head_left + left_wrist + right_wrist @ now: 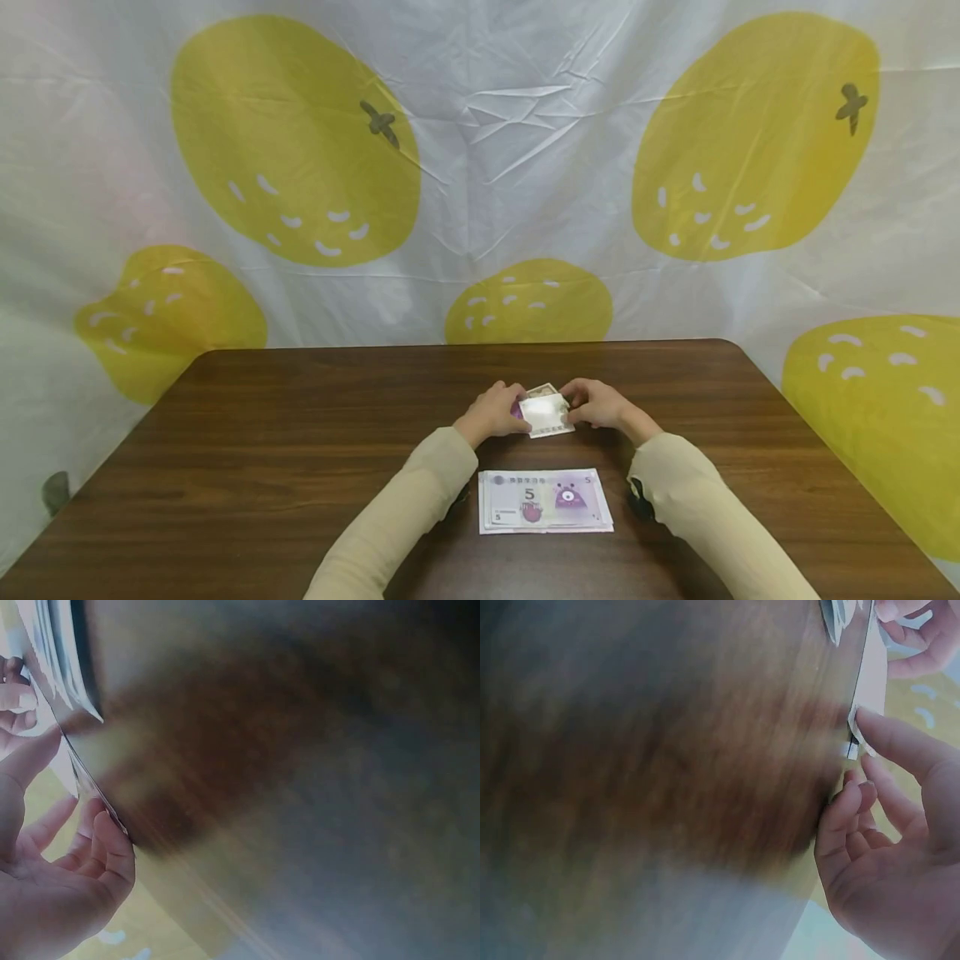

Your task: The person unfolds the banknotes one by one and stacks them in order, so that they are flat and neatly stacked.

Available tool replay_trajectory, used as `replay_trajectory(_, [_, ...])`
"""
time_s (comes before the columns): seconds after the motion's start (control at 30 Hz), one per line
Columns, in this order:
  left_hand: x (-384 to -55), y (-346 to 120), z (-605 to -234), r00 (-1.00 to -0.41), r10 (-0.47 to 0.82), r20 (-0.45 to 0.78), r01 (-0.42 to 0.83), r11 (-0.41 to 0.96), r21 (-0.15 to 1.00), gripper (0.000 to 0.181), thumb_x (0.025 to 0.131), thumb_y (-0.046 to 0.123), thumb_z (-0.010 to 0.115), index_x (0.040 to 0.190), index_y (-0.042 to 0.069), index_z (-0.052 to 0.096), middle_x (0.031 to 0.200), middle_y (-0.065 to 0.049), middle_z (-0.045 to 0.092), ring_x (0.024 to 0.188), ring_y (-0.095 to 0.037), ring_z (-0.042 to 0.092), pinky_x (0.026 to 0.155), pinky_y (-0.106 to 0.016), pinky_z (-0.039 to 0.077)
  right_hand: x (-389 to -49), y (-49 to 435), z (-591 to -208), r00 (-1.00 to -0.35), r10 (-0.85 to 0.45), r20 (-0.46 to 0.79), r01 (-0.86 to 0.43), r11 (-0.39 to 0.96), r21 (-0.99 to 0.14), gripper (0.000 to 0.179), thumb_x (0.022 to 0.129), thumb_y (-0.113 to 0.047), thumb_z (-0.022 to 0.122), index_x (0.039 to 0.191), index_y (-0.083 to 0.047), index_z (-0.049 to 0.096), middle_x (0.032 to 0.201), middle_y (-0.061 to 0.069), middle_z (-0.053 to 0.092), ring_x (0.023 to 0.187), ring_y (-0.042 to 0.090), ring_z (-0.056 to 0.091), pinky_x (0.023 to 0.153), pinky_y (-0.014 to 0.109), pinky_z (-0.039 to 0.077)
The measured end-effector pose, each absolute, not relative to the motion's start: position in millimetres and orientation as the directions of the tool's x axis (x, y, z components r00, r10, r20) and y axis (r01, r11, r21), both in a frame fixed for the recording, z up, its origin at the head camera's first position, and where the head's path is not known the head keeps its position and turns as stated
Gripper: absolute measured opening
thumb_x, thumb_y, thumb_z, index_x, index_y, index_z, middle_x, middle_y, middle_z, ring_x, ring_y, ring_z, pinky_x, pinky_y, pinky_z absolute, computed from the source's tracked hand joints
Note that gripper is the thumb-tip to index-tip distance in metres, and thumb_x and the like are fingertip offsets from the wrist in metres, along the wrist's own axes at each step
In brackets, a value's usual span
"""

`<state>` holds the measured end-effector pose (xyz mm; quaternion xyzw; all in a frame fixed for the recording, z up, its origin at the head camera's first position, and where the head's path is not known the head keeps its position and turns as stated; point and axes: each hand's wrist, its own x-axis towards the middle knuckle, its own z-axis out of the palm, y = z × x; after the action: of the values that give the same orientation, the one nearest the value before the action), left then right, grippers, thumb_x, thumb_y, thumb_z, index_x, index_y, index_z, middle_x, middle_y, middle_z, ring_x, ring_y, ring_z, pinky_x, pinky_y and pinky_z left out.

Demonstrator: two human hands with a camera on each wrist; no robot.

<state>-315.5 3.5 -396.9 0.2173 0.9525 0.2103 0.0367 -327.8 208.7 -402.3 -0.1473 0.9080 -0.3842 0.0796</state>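
Note:
Toward the far part of the table, a small bundle of paper play banknotes point(547, 414) lies between my two hands; its top note looks pale and glossy, and a brownish note edge shows behind it. My left hand point(496, 412) pinches the left side, where a bit of purple paper peeks out. On the other side, my right hand point(597, 405) pinches the right edge between thumb and fingers. Closer to me lies a stack of purple play banknotes point(543, 502) marked 5, with slightly uneven edges. Both wrist views show the held banknotes nearly edge-on.
The dark wood table point(300, 467) has rounded far corners. Behind it hangs a white curtain point(510, 183) printed with large yellow fruit. Both forearms, in cream sleeves point(412, 500), reach past either side of the purple stack.

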Motion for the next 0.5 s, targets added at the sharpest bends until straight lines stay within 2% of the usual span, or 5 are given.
replay_trajectory(0.17, [-316.4, 3.9, -397.7, -0.908, 0.419, 0.022, 0.386, 0.814, 0.433, 0.048, 0.07, 0.028, 0.073, 0.11, 0.012, 0.052, 0.095, -0.006, 0.047, 0.085, -0.025, 0.051, 0.071, -0.037, 0.042, -327.7, 207.9, -404.0, -0.958, -0.285, 0.029, -0.203, 0.604, -0.771, 0.024, 0.073, -0.002, 0.065, 0.092, 0.002, 0.052, 0.076, 0.006, 0.051, 0.056, 0.014, 0.045, 0.046, 0.026, 0.04])
replay_trajectory(0.3, [-318.2, 3.9, -398.9, -0.905, 0.422, 0.049, 0.399, 0.804, 0.44, 0.044, 0.071, 0.026, 0.073, 0.107, 0.011, 0.053, 0.09, -0.004, 0.048, 0.08, -0.021, 0.05, 0.068, -0.034, 0.041, -327.9, 207.6, -405.2, -0.956, -0.289, 0.043, -0.198, 0.535, -0.821, 0.016, 0.077, 0.0, 0.06, 0.089, 0.004, 0.051, 0.07, 0.004, 0.053, 0.051, 0.013, 0.044, 0.045, 0.026, 0.039])
replay_trajectory(0.5, [-324.5, 4.2, -400.0, -0.889, 0.427, 0.163, 0.448, 0.743, 0.498, 0.01, 0.074, 0.016, 0.066, 0.082, 0.01, 0.063, 0.075, 0.002, 0.05, 0.07, -0.014, 0.048, 0.059, -0.027, 0.039, -329.5, 207.9, -404.1, -0.94, -0.335, 0.072, -0.219, 0.429, -0.876, 0.015, 0.079, 0.001, 0.056, 0.093, 0.007, 0.054, 0.068, 0.005, 0.055, 0.049, 0.012, 0.042, 0.043, 0.024, 0.036])
